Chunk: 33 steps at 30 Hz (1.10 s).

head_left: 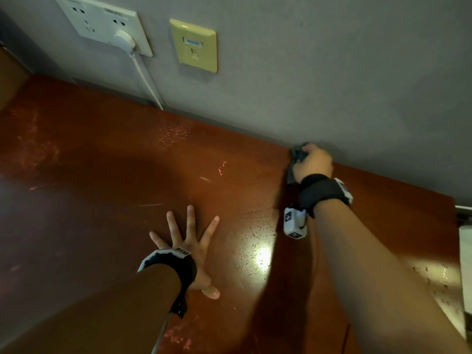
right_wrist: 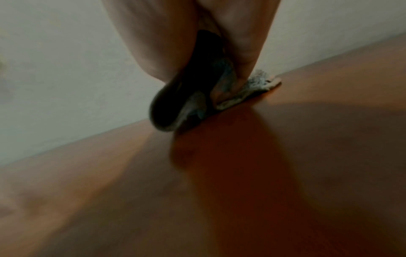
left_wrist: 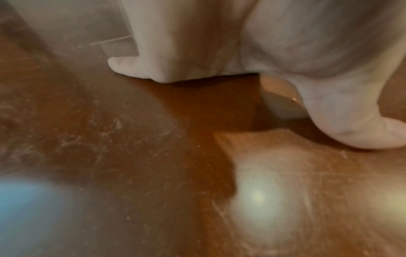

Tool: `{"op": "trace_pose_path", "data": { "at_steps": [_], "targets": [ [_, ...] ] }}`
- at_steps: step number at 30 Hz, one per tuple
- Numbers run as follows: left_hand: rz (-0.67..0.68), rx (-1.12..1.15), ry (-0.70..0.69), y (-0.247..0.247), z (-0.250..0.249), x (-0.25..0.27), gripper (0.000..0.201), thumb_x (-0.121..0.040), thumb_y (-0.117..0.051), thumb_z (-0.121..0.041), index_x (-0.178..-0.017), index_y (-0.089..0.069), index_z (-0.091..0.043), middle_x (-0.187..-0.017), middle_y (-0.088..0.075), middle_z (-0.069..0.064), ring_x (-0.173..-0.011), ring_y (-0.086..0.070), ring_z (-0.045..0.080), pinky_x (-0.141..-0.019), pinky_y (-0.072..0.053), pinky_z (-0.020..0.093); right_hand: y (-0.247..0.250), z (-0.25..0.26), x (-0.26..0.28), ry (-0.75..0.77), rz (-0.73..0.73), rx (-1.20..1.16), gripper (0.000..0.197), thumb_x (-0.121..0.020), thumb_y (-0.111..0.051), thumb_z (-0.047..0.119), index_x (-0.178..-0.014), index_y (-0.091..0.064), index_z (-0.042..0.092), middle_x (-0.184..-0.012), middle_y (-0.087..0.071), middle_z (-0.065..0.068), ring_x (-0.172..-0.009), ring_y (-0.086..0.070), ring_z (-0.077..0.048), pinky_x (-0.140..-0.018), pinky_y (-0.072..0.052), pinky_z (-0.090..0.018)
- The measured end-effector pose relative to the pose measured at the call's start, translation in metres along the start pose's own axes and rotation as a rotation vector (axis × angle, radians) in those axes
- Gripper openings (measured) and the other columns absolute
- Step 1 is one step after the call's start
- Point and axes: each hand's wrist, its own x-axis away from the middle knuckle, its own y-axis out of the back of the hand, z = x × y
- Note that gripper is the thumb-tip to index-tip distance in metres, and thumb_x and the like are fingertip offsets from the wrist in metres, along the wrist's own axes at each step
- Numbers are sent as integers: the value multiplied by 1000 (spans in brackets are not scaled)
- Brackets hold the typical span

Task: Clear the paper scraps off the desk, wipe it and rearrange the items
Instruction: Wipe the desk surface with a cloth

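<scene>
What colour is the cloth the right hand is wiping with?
Dark grey; the cloth, gripped by the right hand, shows best in the head view.

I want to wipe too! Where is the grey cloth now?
Head view, right side: the dark grey cloth is gripped in the right hand at the back edge of the reddish-brown desk, by the grey wall.

The head view looks steeply down from above the desk [head_left: 102, 175] toward the wall [head_left: 332, 72], taking in both forearms. The left wrist view sits low and very close under the left hand [left_wrist: 296, 43], facing the wall across the desk. The right wrist view, also low, looks along the right hand [right_wrist: 164, 34] and shares the cloth [right_wrist: 257, 83] at the wall's foot with the head view.
</scene>
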Motion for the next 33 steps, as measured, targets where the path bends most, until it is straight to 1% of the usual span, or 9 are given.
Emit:
{"op": "trace_pose_path", "data": {
  "at_steps": [7, 10, 12, 16, 18, 21, 25, 29, 33],
  "targets": [
    [24, -19, 12, 3, 0, -2, 155, -48, -84, -69, -120, 53, -52, -114, 73, 8, -111, 56, 52, -94, 13, 85, -61, 126, 43, 367, 216, 79, 38, -80, -62, 13, -117, -59, 22, -118, -57, -15, -106, -61, -38, -91, -49, -38],
    [53, -32, 33, 3, -3, -3, 152, -50, -83, -68, -127, 46, -47, -115, 72, 10, -111, 56, 54, -95, 12, 85, -84, 157, 69, 520, 325, 118, 38, -83, -58, 7, -118, -55, 19, -116, -55, -15, -104, -59, -39, -90, -50, -41],
    [52, -42, 51, 3, -5, -3, 151, -51, -83, -68, -127, 44, -41, -118, 71, 12, -111, 56, 55, -95, 12, 85, -90, 166, 79, 579, 365, 159, 35, -86, -54, 6, -120, -50, 16, -116, -53, -16, -105, -56, -41, -86, -49, -44],
    [27, -17, 29, 2, -2, -4, 153, -49, -84, -68, -118, 51, -51, -117, 71, 9, -111, 56, 52, -95, 13, 84, -71, 151, 59, 541, 377, 200, 40, -86, -55, 9, -124, -44, 16, -117, -54, -20, -102, -59, -44, -78, -47, -40],
    [6, -6, 11, 0, -1, -4, 155, -48, -85, -68, -118, 53, -54, -116, 72, 7, -112, 57, 51, -95, 14, 84, -54, 125, 34, 458, 333, 192, 42, -84, -59, 12, -123, -45, 17, -118, -55, -23, -102, -61, -45, -82, -48, -41],
    [-7, -2, -2, -3, 0, -5, 156, -47, -85, -69, -120, 53, -53, -115, 72, 7, -111, 58, 50, -94, 14, 85, -23, 75, -3, 322, 234, 214, 37, -85, -61, 10, -120, -50, 12, -116, -59, -26, -105, -61, -44, -87, -49, -42],
    [-21, -15, 1, -3, 0, -5, 156, -48, -84, -70, -123, 51, -51, -114, 72, 8, -110, 57, 52, -93, 13, 85, 6, 23, -26, 134, 160, 249, 40, -88, -62, 9, -125, -48, 9, -119, -56, -28, -106, -57, -46, -85, -48, -44],
    [-18, -21, 2, -2, 0, -6, 156, -48, -83, -71, -124, 51, -49, -113, 73, 9, -108, 58, 52, -92, 13, 86, -3, 30, -26, 121, 144, 279, 41, -86, -64, 9, -123, -47, 8, -122, -50, -28, -104, -56, -48, -89, -48, -47],
    [-11, -21, 1, -3, 0, -6, 154, -50, -83, -71, -125, 50, -50, -113, 73, 9, -109, 57, 53, -92, 13, 86, -25, 77, -4, 259, 171, 232, 40, -84, -62, 9, -122, -50, 10, -120, -52, -28, -105, -57, -48, -90, -49, -44]
  ]
}}
